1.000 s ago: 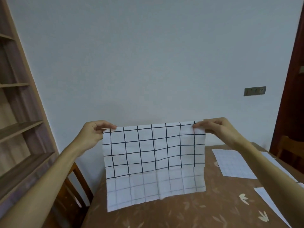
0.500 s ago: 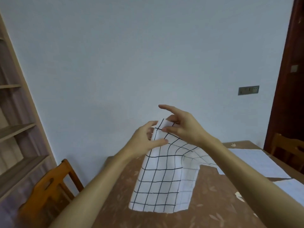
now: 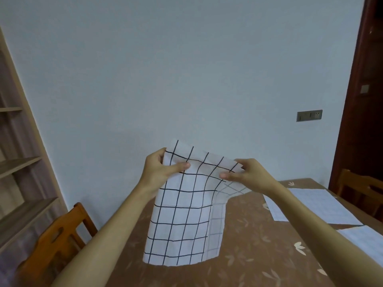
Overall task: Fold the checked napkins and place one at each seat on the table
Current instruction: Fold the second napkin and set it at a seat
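A white napkin with a black grid [image 3: 182, 220] hangs folded over in the air above the brown leaf-patterned table [image 3: 248, 241]. My left hand [image 3: 160, 172] pinches its top left corner, thumb in front. My right hand [image 3: 246, 176] pinches the top right corner. The napkin's doubled layers curve down, and its lower edge hangs close to the tabletop. Two more pale checked napkins lie flat on the table at the right: one [image 3: 308, 206] near the far edge, another [image 3: 364, 239] closer to me.
A wooden chair [image 3: 60, 241] stands at the table's left side and another chair [image 3: 360, 189] at the far right. Shelving [image 3: 16, 162] lines the left wall. A dark wooden door frame [image 3: 360, 100] rises at the right.
A second ago the napkin was stretched wide between my hands. The hands came together at the top, then spread a little apart along the doubled top edge.
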The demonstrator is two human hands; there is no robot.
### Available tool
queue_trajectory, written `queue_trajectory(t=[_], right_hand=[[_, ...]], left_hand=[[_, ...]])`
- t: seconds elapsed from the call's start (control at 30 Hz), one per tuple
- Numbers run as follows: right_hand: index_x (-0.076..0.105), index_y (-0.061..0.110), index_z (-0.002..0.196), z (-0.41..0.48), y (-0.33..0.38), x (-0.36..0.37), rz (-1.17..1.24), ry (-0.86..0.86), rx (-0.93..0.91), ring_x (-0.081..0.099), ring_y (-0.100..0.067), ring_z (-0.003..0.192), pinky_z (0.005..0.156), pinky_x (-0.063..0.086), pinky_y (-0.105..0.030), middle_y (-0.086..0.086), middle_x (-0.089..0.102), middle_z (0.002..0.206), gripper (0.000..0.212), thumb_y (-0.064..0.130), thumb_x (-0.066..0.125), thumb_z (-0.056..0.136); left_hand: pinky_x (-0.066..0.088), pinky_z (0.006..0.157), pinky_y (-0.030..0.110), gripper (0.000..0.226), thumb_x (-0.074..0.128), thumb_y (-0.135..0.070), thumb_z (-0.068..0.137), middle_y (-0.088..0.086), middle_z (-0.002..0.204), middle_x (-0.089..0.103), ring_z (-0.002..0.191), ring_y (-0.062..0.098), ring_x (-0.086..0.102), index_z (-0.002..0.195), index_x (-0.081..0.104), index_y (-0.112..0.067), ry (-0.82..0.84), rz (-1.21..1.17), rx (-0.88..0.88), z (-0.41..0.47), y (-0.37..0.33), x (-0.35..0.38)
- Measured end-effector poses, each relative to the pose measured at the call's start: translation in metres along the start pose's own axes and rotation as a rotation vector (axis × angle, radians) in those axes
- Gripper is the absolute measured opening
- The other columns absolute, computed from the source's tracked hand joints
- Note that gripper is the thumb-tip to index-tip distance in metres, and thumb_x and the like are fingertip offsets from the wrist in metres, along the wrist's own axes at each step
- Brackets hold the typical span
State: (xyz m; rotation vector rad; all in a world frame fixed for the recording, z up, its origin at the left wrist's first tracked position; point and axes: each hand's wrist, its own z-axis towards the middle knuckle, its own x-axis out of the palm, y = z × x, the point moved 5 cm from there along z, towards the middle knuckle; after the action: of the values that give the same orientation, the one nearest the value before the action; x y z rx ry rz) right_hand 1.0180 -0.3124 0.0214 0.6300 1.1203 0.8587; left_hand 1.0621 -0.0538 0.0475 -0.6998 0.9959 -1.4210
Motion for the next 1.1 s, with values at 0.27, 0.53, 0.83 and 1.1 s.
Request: queue_trajectory(t=[0.27, 0.53, 0.83, 1.1], right_hand=[[0.055, 0.006, 0.054, -0.001, 0.011, -0.006, 0.153, -0.073, -0.048, 0.026, -0.006, 0.042, 0.044, 0.022, -0.016, 0.013, 0.031, 0.048, 0.046, 0.031, 0.083, 0.081], [0.069, 0.028, 0.120, 0.000, 0.021, -0.011, 0.255, -0.154, -0.073, 0.066, 0.011, 0.077, 0.071, 0.048, -0.003, 0.013, 0.074, 0.094, 0.049, 0.011, 0.085, 0.077], [0.077, 0.007, 0.107, -0.009, 0.007, 0.014, 0.460, -0.058, -0.003, 0.075, -0.021, 0.099, 0.092, 0.059, -0.040, -0.007, 0.079, 0.104, 0.029, 0.014, 0.083, 0.080], [0.067, 0.002, 0.069, -0.006, 0.005, 0.007, 0.480, -0.161, -0.005, 0.066, -0.010, 0.061, 0.061, 0.050, -0.017, 0.001, 0.069, 0.067, 0.023, 0.013, 0.077, 0.086]], left_hand=[[0.060, 0.076, 0.027, 0.026, 0.085, -0.014, 0.076, 0.002, 0.095, 0.079, 0.091, 0.018, 0.076, 0.101, 0.076, -0.010, 0.073, 0.010, -0.078, -0.001, 0.007, -0.012], [0.058, 0.070, 0.020, 0.025, 0.087, -0.006, 0.071, -0.002, 0.088, 0.077, 0.081, 0.011, 0.073, 0.093, 0.077, -0.013, -0.019, 0.000, 0.004, -0.001, 0.002, -0.019], [0.059, 0.067, 0.029, 0.031, 0.092, -0.013, 0.064, 0.002, 0.087, 0.076, 0.077, 0.014, 0.072, 0.089, 0.075, -0.015, -0.101, -0.052, -0.033, -0.001, -0.002, -0.019], [0.060, 0.084, 0.040, 0.037, 0.083, -0.016, 0.078, 0.006, 0.108, 0.076, 0.100, 0.024, 0.073, 0.113, 0.072, -0.019, 0.092, -0.080, -0.151, -0.004, 0.008, -0.018]])
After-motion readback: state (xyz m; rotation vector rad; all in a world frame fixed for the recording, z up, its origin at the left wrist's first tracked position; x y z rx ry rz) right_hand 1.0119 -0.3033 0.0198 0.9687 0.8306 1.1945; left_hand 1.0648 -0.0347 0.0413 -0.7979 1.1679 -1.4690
